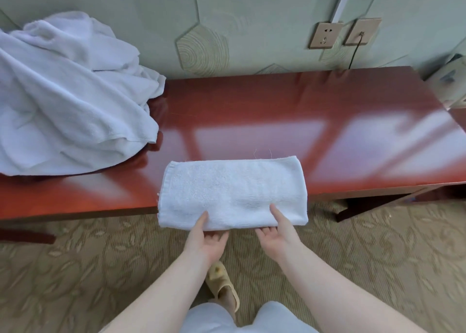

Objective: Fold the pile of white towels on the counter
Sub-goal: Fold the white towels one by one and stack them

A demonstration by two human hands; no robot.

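You have one towel [232, 191] folded into a neat oblong at the counter's [327, 121] near edge, overhanging it slightly. Your left hand [204, 237] and right hand [277, 229] each pinch its near edge, thumb on top, fingers underneath. The pile [68, 100] at the far left lies crumpled, so most of the folding remains.
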